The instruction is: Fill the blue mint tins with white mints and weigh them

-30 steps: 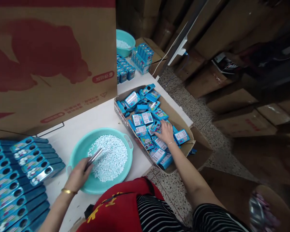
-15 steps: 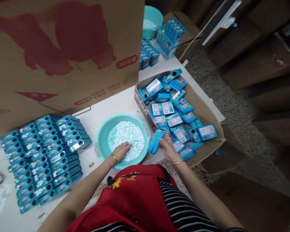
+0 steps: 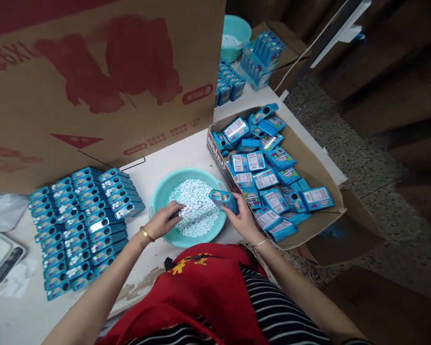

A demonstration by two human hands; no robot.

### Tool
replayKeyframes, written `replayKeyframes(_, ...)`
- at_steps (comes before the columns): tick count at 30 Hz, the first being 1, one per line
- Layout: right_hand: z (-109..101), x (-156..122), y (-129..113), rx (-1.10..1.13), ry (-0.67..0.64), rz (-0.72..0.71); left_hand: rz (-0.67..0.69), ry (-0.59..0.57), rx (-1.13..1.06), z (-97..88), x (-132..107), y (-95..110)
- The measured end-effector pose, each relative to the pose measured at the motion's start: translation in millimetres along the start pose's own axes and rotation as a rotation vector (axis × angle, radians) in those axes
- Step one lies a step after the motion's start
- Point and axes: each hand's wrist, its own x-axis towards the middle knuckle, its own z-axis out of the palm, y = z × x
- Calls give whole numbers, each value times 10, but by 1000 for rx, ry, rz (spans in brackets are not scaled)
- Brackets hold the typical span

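In the head view, my left hand is over the left side of a turquoise plastic basin. Its fingers are curled, with small white pellets heaped beneath and in front of them. A raised row of pellets lies at the fingertips; what supports it I cannot make out. My right hand grips a small blue carton above the basin's right rim. The carton is tilted, its end with a round opening turned up toward the left. Beside that hand is an open cardboard tray full of similar blue cartons.
Rows of blue cartons stand at left, white pellets on some tops. A big cardboard box rises behind the basin. At the back are another turquoise basin and stacked cartons. A white device lies far left.
My left hand has risen out of the pellets. My right hand has lifted the blue carton over the basin's rim and turned its holed end into view. The camera view has shifted slightly.
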Motion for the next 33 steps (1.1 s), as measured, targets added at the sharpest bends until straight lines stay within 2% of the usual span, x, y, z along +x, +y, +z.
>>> replayKeyframes(3,121,66,-78,-113,-95,-190,19,-6,89,-279,14,260)
replayKeyframes(7,308,88,-102,-138,-166,-316,-41,-138,308,-460,113,579)
replayKeyframes(10,413,68,-70,-149,-177,-347,-137,-259,559,-492,208,848)
replayKeyframes(12,461,57,-45,-151,-177,-357,-212,-300,711,-476,272,1052)
replayKeyframes(16,517,60,2,-134,-158,-350,-273,-321,871,-400,368,1398)
replayKeyframes(19,523,81,45,-125,-152,-334,-246,-290,876,-388,362,1453)
replayKeyframes(22,499,107,95,-120,-145,-315,-241,-208,789,-434,301,1214)
replayKeyframes(24,475,124,122,-102,-126,-293,-263,-117,711,-435,283,882)
replayKeyframes(26,451,139,140,-65,-91,-263,-334,-24,648,-358,320,461)
replayKeyframes(28,430,152,150,-17,-55,-220,-456,6,609,-193,418,34)
replayKeyframes(30,414,162,155,21,-31,-167,-493,2,581,31,545,-316)
replayKeyframes(33,395,177,155,39,-10,-110,-464,-17,522,383,691,-613)
